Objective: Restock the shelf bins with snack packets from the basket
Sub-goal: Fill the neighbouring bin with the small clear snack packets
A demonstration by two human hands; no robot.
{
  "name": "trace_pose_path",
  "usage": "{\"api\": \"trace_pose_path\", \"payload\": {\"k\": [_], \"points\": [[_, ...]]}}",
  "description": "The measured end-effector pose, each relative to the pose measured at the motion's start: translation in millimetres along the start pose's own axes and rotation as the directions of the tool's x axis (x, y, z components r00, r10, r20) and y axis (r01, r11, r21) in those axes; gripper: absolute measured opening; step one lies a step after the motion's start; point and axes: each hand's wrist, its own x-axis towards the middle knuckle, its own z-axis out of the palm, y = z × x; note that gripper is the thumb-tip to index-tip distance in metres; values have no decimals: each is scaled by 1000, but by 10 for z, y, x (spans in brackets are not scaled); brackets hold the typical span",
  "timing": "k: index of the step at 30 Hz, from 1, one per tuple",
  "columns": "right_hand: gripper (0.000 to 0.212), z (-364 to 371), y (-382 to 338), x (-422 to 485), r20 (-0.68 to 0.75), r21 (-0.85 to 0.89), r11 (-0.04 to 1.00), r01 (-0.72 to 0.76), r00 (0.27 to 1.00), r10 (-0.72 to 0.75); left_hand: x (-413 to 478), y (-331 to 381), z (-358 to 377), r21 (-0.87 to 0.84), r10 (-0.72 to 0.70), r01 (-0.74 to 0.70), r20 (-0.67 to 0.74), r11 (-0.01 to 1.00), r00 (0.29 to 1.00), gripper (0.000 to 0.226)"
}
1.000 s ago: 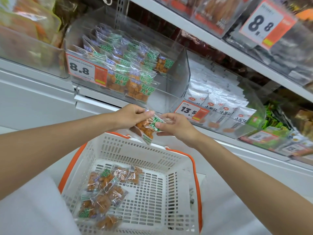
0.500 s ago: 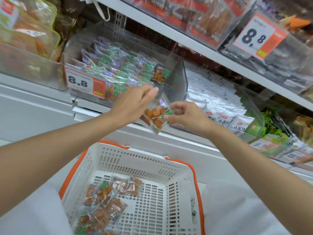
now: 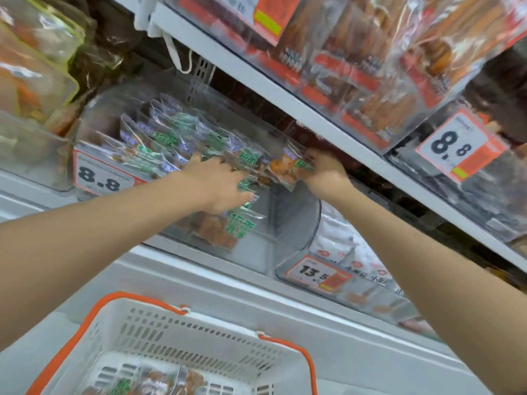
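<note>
Fingers of my right hand pinch a packet at the bin top, left hand flat on the pile there, basket holds more, so I judge restocking unfinished.

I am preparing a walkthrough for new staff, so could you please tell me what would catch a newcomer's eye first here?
At the centre both hands reach into the clear shelf bin: the right hand pinches an orange-and-green snack packet at its right end, and the left hand rests on the stacked packets. A bold 8.8 price tag marks the bin's front left, and the white basket with orange handles sits at the bottom.
</note>
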Motion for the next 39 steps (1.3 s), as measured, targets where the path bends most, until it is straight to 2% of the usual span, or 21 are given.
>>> {"api": "trace_pose_path", "payload": {"k": [1,3,6,10,14,19,26,29,31,33,34,37,38,39], "points": [[51,44,-27,138,55,-84,996,-17,998,22,-9,2,8,3,-2,2,1,1000,1000,72],[42,144,-79,405,145,-167,985,45,989,-20,-12,-4,22,6,-5,6,-11,1000,1000,72],[41,366,-44,702,208,-328,936,128,976,-61,-13,-3,40,-6,-1,1,-20,1000,1000,73],[15,533,-42,725,206,-472,856,211,970,-126,-35,5,28,-21,-2,1,-27,1000,1000,71],[16,607,-22,748,161,-535,816,220,974,-158,-60,13,16,-44,4,-5,-29,999,1000,70],[29,613,-20,722,96,-512,825,237,971,-219,-58,13,23,-46,0,-2,-36,999,999,70],[18,584,-63,660,110,-453,868,203,979,-172,-49,1,37,-47,12,-14,-39,999,999,69],[23,446,-111,525,22,-357,915,190,981,-195,-60,13,26,-73,14,-18,-52,997,999,68],[22,338,-184,292,-15,-268,947,177,982,-187,-91,25,4,-133,4,-17,-103,991,995,68],[19,278,-227,-37,-52,-165,962,216,972,-227,-172,49,-24,-177,-10,-35,-247,984,969,63],[18,265,-237,-234,-91,-111,957,267,957,-277,-227,71,-21,-177,-1,-68,-364,982,931,55],[13,300,-207,-773,-210,-36,911,411,888,-409,-489,216,53,-208,44,-256,-690,944,723,22],[12,323,-192,-922,-244,-26,903,429,873,-422,-595,294,86,-239,28,-290,-725,927,688,20],[11,360,-173,-1070,-278,-9,900,437,863,-422,-701,385,129,-298,-5,-294,-710,908,704,19]]}}
